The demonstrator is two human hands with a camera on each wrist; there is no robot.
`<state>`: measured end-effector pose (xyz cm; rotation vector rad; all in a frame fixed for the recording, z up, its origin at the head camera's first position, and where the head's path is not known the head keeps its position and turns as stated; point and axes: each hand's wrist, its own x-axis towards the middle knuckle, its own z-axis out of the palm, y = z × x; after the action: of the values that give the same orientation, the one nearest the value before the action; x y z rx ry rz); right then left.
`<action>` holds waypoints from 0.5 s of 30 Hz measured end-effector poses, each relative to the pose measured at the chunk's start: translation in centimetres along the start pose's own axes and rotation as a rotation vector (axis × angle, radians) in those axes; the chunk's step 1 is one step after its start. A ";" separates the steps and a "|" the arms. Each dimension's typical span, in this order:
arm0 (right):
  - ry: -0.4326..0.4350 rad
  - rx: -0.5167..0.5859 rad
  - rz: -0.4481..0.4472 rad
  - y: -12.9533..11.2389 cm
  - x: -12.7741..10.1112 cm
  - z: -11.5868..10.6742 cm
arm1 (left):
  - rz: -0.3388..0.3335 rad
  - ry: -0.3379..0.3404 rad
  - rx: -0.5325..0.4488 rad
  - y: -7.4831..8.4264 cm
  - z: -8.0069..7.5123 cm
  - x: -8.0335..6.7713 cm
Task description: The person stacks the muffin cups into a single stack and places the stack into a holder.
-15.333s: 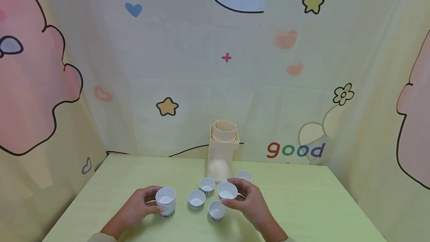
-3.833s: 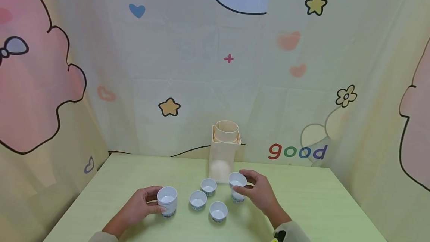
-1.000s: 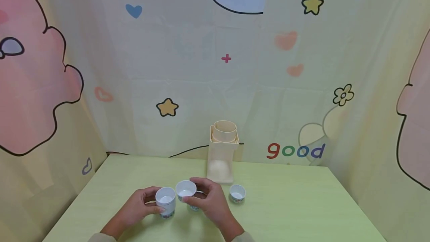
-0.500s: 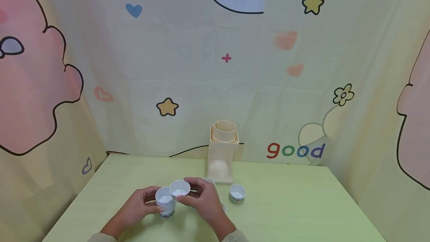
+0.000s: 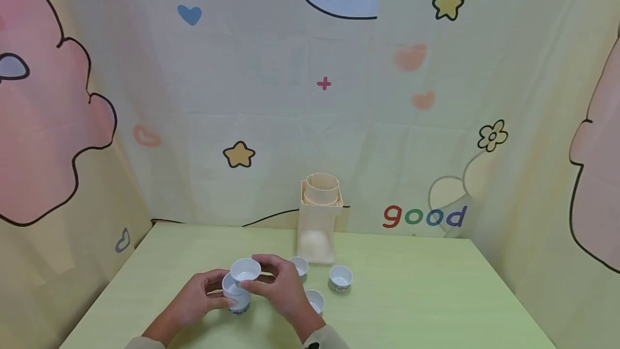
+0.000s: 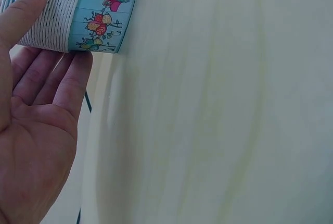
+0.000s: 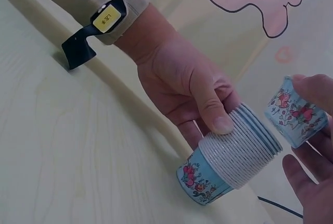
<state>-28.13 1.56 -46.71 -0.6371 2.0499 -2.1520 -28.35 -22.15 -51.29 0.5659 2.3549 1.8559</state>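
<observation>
A stack of nested paper cups [image 5: 239, 300] is gripped by my left hand [image 5: 201, 299], the thumb on its near side. The left wrist view shows the stack's white ridged rims [image 6: 57, 15] and a blue flowered bottom cup. My right hand [image 5: 286, 287] pinches a flowered paper cup [image 5: 245, 271], tilted just above the stack's mouth. In the right wrist view the held cup [image 7: 296, 112] is apart from the stack [image 7: 239, 146]. Single cups stand upright on the table: one behind my right hand [image 5: 299, 266], one at the right [image 5: 341, 279], one partly covered by my wrist [image 5: 316, 301].
A cream upright stand [image 5: 316, 236] with a round tube [image 5: 322, 188] on top stands at the back of the pale table [image 5: 411, 295]. A printed curtain [image 5: 281, 96] encloses the table's back and sides.
Over the last second my right hand carries its cup leftward to above the stack. The left hand keeps its place. Earlier, the right hand held a cup over the rightmost cup.
</observation>
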 end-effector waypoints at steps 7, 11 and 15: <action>0.022 -0.059 0.002 0.3 0.6 0.9 | -0.027 0.013 0.010 0.0 0.0 0.1; 0.025 -0.081 0.018 0.4 0.7 1.1 | -0.034 0.010 0.009 0.0 0.0 0.1; 0.017 -0.111 0.027 0.8 0.7 1.3 | -0.030 0.008 0.004 0.0 0.0 0.1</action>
<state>-28.51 0.02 -47.32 -0.6022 2.1862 -2.0479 -28.45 -22.12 -51.24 0.5215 2.3591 1.8449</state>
